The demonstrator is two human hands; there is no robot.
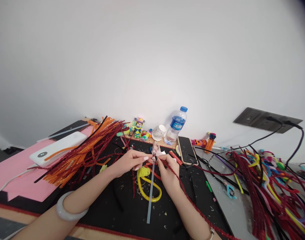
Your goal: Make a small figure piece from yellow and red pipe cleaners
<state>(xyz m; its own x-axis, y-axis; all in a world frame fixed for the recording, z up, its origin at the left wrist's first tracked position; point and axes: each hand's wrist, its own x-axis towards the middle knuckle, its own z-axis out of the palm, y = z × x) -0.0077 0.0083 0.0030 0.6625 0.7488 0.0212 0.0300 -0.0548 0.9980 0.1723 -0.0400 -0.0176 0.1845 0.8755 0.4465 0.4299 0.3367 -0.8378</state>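
Observation:
My left hand [129,161] and my right hand [168,173] meet over a black mat [112,206], fingertips pinched together on a small pink piece [155,149] wrapped with a dark red pipe cleaner [192,205]. That red strand trails back along my right forearm. A pale grey stick [150,193] hangs down from the pinch point. Just under the hands lies a yellow pipe cleaner loop [147,186]. A white bangle [67,208] sits on my left wrist.
A heap of orange and red pipe cleaners [84,150] lies left, beside a white power bank [58,147] on pink paper [19,173]. At the back: a small figure [138,126], paper cup [159,132], water bottle [176,125], phone [187,150]. Mixed pipe cleaners [267,180] pile right.

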